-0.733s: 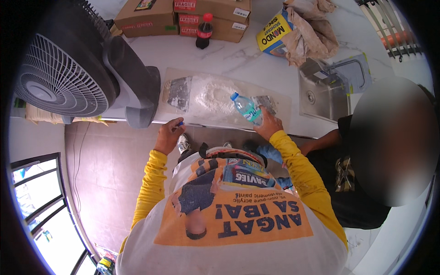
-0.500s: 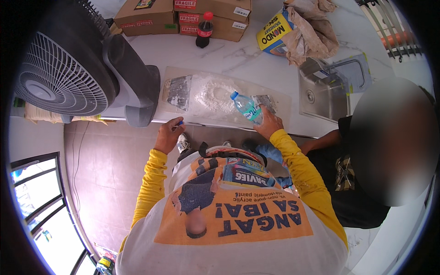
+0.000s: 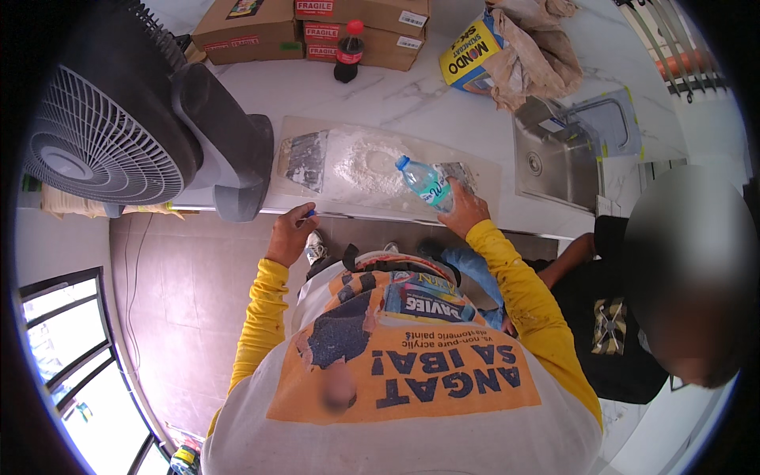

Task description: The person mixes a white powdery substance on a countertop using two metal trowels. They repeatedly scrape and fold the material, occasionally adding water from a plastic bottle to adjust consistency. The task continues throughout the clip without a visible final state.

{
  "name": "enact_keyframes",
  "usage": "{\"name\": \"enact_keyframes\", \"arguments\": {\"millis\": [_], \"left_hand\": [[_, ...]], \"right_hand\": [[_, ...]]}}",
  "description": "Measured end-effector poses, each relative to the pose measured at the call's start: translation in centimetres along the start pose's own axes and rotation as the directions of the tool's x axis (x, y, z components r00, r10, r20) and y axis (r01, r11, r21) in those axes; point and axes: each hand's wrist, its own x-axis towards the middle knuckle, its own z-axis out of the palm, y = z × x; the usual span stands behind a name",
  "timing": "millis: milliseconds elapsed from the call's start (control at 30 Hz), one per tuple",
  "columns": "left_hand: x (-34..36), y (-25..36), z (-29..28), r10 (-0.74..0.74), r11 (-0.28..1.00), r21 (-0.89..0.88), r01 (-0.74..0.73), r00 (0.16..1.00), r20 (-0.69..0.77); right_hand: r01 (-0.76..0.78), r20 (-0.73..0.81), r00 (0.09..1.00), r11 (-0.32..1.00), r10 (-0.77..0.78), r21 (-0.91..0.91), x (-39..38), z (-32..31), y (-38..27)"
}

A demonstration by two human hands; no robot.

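Note:
My right hand (image 3: 467, 210) is wrapped round the lower part of a clear, blue-tinted plastic water bottle (image 3: 427, 184). The bottle leans up and left, its blue-topped neck beside a mound of white powder (image 3: 370, 168) with a hollow in its middle. The powder lies on a pale board (image 3: 348, 204) on the counter. My left hand (image 3: 291, 233) pinches a small blue cap (image 3: 309, 213) by the counter's front edge. At the board's left lies a powder-smeared flat metal blade (image 3: 304, 161); a second blade (image 3: 456, 171) lies partly behind the bottle.
A large dark fan (image 3: 119, 127) stands at the left. Cardboard boxes (image 3: 253, 32), a red-capped cola bottle (image 3: 348, 54) and an opened paper bag (image 3: 475, 54) stand at the back. Right are a steel sink (image 3: 542, 170) and another person in black (image 3: 606, 317).
The other person at the right has shifted, leaning farther right and toward the near side. My hands, the bottle and the blue cap stay nearly where they were.

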Motion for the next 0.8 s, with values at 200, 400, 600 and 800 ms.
{"name": "enact_keyframes", "arguments": {"millis": [200, 400, 600, 800], "left_hand": [[0.1, 0.5, 0.0, -0.044, 0.999, -0.012, 0.044, 0.999, 0.032], [0.0, 0.6, 0.1, -0.065, 0.997, -0.030, 0.066, 0.997, 0.032], [-0.3, 0.7, -0.1, -0.004, 1.000, 0.027, 0.004, 1.000, 0.014], [-1.2, 0.6, -0.8, -0.018, 0.998, 0.061, 0.016, 0.999, 0.036]], "right_hand": [[0.018, -0.023, 1.000, 1.000, -0.018, -0.001, 0.0, 0.4, 0.6], [0.095, -0.168, 0.984, 0.982, -0.066, 0.166, 0.2, 0.7, 0.4], [0.349, -0.476, 0.867, 0.864, -0.150, 0.363, 4.6, -0.5, 0.1], [0.195, -0.543, 0.820, 0.804, 0.180, 0.561, 15.9, 0.0, -0.5]]}}
